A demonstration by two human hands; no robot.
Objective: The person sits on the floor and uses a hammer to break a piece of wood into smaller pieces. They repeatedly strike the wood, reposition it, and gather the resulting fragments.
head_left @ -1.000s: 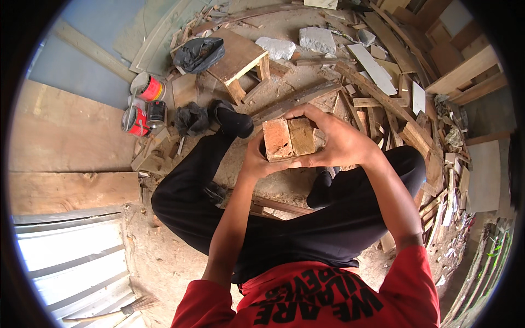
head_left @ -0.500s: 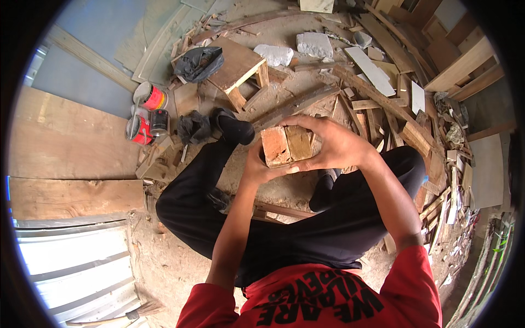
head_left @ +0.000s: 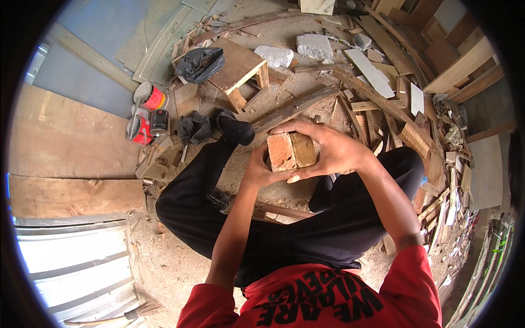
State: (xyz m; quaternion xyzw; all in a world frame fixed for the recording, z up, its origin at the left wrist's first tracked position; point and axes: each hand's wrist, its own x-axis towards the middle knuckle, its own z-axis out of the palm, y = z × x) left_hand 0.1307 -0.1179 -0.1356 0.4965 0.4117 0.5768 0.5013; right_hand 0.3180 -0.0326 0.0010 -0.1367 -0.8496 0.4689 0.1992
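Two wooden blocks are pressed side by side between my hands, their squarish end faces turned up toward me. On the left is the reddish-orange block (head_left: 281,152); the browner block (head_left: 304,148) sits against it on the right. My left hand (head_left: 259,168) is closed round the lower left of the pair. From the right, my right hand (head_left: 340,146) wraps the pair, fingers over the far side and thumb along the near side. How far the blocks extend below is hidden by my hands.
A low wooden stool (head_left: 232,65) with a black plastic bag (head_left: 200,64) stands ahead. Red and black cans (head_left: 143,129) are at the left. Timber scraps (head_left: 377,112) lie heaped to the right, and a long beam (head_left: 298,109) rests beyond my hands.
Both hands, with the two blocks in them, have shifted slightly to the right and nearer to me. The blocks stay pressed together; the surroundings look the same.
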